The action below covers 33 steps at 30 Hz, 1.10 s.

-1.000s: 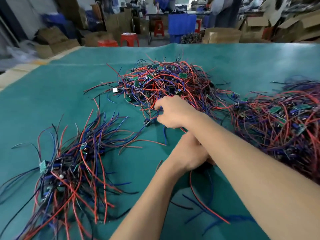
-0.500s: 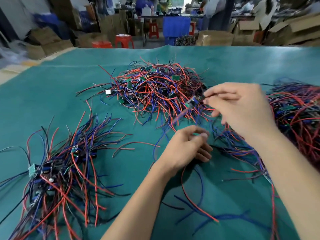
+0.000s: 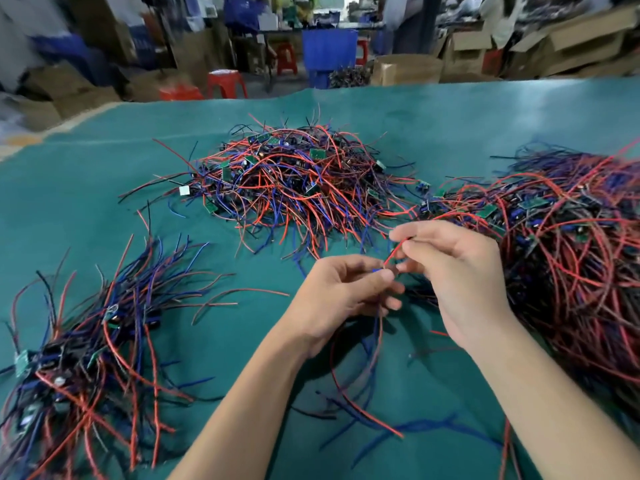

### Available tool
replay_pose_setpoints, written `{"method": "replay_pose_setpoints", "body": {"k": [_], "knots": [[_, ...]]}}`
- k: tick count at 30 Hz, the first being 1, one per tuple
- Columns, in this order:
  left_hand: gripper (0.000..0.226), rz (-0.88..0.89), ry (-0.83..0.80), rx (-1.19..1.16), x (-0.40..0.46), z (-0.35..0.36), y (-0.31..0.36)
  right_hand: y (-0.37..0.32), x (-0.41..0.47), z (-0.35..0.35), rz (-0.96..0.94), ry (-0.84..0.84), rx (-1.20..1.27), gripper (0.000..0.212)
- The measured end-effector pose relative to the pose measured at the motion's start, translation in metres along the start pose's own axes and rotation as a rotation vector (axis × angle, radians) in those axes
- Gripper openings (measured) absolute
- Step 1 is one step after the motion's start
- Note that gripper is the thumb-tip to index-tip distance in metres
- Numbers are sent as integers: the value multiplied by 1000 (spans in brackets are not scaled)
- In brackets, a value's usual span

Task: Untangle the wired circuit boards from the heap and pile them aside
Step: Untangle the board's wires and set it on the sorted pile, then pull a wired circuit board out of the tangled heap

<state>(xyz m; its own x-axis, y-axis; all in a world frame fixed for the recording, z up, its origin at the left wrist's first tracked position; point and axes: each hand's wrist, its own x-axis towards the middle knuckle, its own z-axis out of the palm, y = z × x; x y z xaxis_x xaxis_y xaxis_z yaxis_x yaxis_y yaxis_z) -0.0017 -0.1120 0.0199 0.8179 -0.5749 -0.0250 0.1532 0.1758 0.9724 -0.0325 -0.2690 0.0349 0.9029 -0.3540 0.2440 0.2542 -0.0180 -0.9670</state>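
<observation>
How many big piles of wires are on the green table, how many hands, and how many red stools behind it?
Wire piles: 3, left, middle, right
Hands: 2, left hand, right hand
Red stools: 4
Total: 9

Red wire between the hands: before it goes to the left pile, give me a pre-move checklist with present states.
1. Right hand pinches the red wire: ok.
2. Left hand holds wires near its lower end: ok.
3. Circuit board on this wire visible: cannot tell.
4. Wires free of the right heap: cannot tell; strands trail under the hands.
5. Sorted pile on the green mat lies apart from the centre heap: ok.
</observation>
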Motion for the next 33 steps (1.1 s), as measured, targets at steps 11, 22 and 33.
{"method": "replay_pose_setpoints", "body": {"k": [11, 22, 33], "knots": [[15, 8, 22, -138, 2, 2, 0, 15, -8, 10, -13, 43, -313, 16], [21, -13, 16, -56, 1, 0, 0, 2, -2, -1, 243, -183, 38, 7], [25, -144, -141, 59, -2, 0, 4, 7, 7, -8, 59, 95, -143, 21]]}}
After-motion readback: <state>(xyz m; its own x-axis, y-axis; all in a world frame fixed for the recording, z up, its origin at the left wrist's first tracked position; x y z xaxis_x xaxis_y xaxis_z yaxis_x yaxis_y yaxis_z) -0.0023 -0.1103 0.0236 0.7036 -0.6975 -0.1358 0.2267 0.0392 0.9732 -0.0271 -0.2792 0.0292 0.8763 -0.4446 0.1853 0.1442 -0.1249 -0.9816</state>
